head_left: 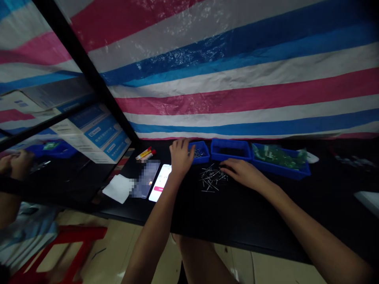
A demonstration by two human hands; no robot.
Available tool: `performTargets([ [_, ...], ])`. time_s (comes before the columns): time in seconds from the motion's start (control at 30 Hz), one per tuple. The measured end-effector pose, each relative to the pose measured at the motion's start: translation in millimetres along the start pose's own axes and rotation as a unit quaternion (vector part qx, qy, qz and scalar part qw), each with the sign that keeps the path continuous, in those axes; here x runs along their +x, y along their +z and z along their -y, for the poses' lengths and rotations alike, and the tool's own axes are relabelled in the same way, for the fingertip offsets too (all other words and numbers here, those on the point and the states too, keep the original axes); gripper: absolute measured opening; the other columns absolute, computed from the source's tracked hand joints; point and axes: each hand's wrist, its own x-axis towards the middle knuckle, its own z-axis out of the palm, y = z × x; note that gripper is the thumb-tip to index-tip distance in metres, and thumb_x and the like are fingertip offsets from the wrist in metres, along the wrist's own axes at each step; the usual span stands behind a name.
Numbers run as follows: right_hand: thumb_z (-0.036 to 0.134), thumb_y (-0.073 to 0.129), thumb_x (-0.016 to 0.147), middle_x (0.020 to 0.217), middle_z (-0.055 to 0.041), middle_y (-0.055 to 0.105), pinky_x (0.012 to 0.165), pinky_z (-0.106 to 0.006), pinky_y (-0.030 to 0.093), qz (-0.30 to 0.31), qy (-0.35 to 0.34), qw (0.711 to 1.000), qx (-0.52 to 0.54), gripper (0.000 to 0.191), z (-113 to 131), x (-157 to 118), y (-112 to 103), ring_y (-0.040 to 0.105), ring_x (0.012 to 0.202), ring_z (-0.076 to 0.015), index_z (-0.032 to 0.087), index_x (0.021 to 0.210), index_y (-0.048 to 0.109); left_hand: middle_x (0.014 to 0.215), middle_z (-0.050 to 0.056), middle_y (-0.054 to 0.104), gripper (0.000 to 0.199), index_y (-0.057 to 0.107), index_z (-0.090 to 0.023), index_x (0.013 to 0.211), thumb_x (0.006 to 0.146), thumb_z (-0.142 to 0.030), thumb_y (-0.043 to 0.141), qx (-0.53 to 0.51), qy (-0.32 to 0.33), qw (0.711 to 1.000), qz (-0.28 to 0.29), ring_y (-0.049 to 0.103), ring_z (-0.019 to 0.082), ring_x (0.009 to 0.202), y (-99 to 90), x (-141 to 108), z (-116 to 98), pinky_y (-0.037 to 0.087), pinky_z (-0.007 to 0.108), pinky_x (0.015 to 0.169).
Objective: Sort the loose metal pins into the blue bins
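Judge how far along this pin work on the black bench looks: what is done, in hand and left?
Done, it seems: some pins lie in the small blue bin. In hand: the right hand reaches the loose pile of metal pins, and the left hand sits beside the bin. Left: that pile, which looks bigger than the bin's share.

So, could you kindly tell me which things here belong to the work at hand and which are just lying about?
Part of the work: left hand at small blue bin; right hand by metal pins; green boards in blue tray.
Lying about: phones, white tissue, yellow tube.
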Motion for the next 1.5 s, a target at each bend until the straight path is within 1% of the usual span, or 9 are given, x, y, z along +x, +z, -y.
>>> performTargets([
  [0.17, 0.048, 0.061, 0.086, 0.076, -0.0031, 0.067, 0.061, -0.033, 0.044, 0.003, 0.018, 0.998, 0.058, 0.025, -4.9, 3.4, 9.1, 0.06, 0.065, -0.0199, 0.026, 0.091, 0.072, 0.126, 0.009, 0.061, 0.031, 0.059, -0.023, 0.122, 0.098, -0.035, 0.043, -0.044, 0.046, 0.997, 0.042, 0.048, 0.03, 0.117, 6.6, -11.0, -21.3, 0.03, 0.048, 0.102],
  [0.3, 0.051, 0.062, 0.082, 0.064, -0.0002, 0.062, 0.054, -0.03, 0.04, 0.017, 0.057, 0.992, 0.115, 0.027, -4.1, 6.2, 6.9, 0.054, 0.056, -0.0171, 0.025, 0.082, 0.068, 0.122, 0.008, 0.063, 0.029, 0.06, -0.022, 0.12, 0.099, -0.033, 0.044, -0.052, 0.078, 0.994, 0.064, 0.05, 0.028, 0.115, 10.2, -16.3, -30.3, 0.03, 0.046, 0.1],
  [0.47, 0.054, 0.062, 0.083, 0.071, -0.0018, 0.064, 0.06, -0.029, 0.042, 0.031, 0.108, 0.977, 0.184, 0.033, 4.9, 7.0, -2.2, 0.057, 0.064, -0.0166, 0.021, 0.082, 0.066, 0.116, 0.005, 0.067, 0.024, 0.062, -0.024, 0.115, 0.098, -0.033, 0.047, -0.052, 0.079, 0.995, 0.042, 0.053, 0.023, 0.11, 9.4, -18.0, -32.7, 0.034, 0.041, 0.093],
  [0.6, 0.057, 0.067, 0.079, 0.071, -0.0015, 0.064, 0.062, -0.031, 0.046, -0.002, 0.138, 0.957, 0.254, 0.037, 14.4, 7.8, -9.4, 0.058, 0.064, -0.0165, 0.021, 0.085, 0.066, 0.105, 0.004, 0.07, 0.027, 0.066, -0.022, 0.107, 0.098, -0.039, 0.047, -0.076, 0.091, 0.992, 0.046, 0.055, 0.022, 0.103, 4.8, -17.6, -35.4, 0.035, 0.038, 0.088],
  [0.7, 0.057, 0.072, 0.075, 0.07, -0.0022, 0.066, 0.063, -0.033, 0.05, -0.048, 0.157, 0.936, 0.311, 0.038, 22.6, 8.6, -14.0, 0.061, 0.063, -0.0173, 0.021, 0.087, 0.066, 0.094, 0.003, 0.072, 0.032, 0.069, -0.022, 0.099, 0.095, -0.048, 0.051, -0.107, 0.11, 0.985, 0.075, 0.057, 0.021, 0.096, 1.9, -17.4, -38.1, 0.035, 0.039, 0.088],
  [0.8, 0.054, 0.075, 0.073, 0.072, -0.0032, 0.069, 0.071, -0.036, 0.054, -0.095, 0.155, 0.911, 0.369, 0.036, 30.3, 9.0, -16.4, 0.065, 0.067, -0.0191, 0.022, 0.086, 0.067, 0.088, 0.001, 0.072, 0.032, 0.071, -0.022, 0.093, 0.09, -0.052, 0.059, -0.145, 0.135, 0.974, 0.113, 0.057, 0.02, 0.092, 3.3, -18.1, -39.7, 0.035, 0.038, 0.089],
  [1.0, 0.047, 0.079, 0.072, 0.079, -0.0041, 0.074, 0.081, -0.039, 0.057, -0.128, 0.148, 0.875, 0.443, 0.03, 35.3, 9.1, -14.2, 0.07, 0.074, -0.0206, 0.022, 0.088, 0.07, 0.089, 0.0, 0.074, 0.022, 0.072, -0.022, 0.094, 0.093, -0.039, 0.058, -0.206, 0.149, 0.957, 0.142, 0.059, 0.017, 0.086, 12.2, -18.9, -40.6, 0.04, 0.034, 0.085],
  [1.27, 0.045, 0.081, 0.069, 0.075, -0.0027, 0.073, 0.074, -0.036, 0.057, -0.165, 0.157, 0.882, 0.413, 0.031, 36.3, 9.6, -12.5, 0.069, 0.068, -0.0184, 0.022, 0.087, 0.071, 0.09, 0.002, 0.075, 0.015, 0.071, -0.02, 0.092, 0.092, -0.032, 0.061, -0.276, 0.112, 0.95, 0.094, 0.063, 0.016, 0.082, 5.7, -12.9, -39.7, 0.045, 0.034, 0.085],
  [1.5, 0.048, 0.081, 0.069, 0.076, -0.0028, 0.072, 0.068, -0.035, 0.056, -0.16, 0.153, 0.892, 0.394, 0.032, 33.0, 10.9, -9.6, 0.068, 0.069, -0.0192, 0.023, 0.086, 0.071, 0.089, 0.002, 0.075, 0.015, 0.072, -0.021, 0.09, 0.091, -0.033, 0.063, -0.312, 0.069, 0.943, 0.098, 0.063, 0.017, 0.083, 6.8, -11.0, -33.9, 0.046, 0.035, 0.084],
])
